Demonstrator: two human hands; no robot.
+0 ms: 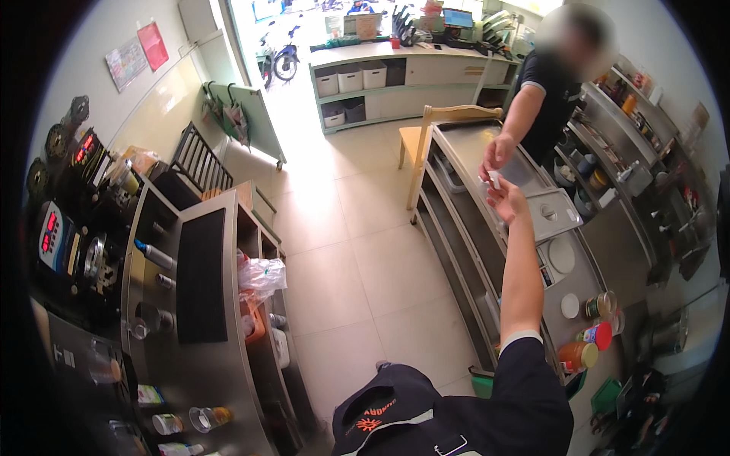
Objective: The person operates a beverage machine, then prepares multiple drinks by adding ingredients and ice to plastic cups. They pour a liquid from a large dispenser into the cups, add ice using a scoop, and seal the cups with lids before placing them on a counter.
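My right hand [507, 202] reaches forward over the stainless steel counter [576, 279], palm partly turned up. At its fingertips is a small white item [494, 180], perhaps a folded piece of paper or tissue. The hand of a co-worker [498, 151] touches the same item from the far side, so both hands meet on it. Below my wrist lies a steel container lid [548, 213] with a recessed handle. A digital scale [561, 256] with a round white plate stands beside my forearm. My left hand is out of view.
Several jars [579, 356] and a white round lid [569, 306] stand on the right counter. A wooden chair [425, 128] is at its far end. To the left is a steel workbench [228, 251] with a black mat [201, 279] and sealing machines [60, 239]. A tiled aisle [336, 273] runs between.
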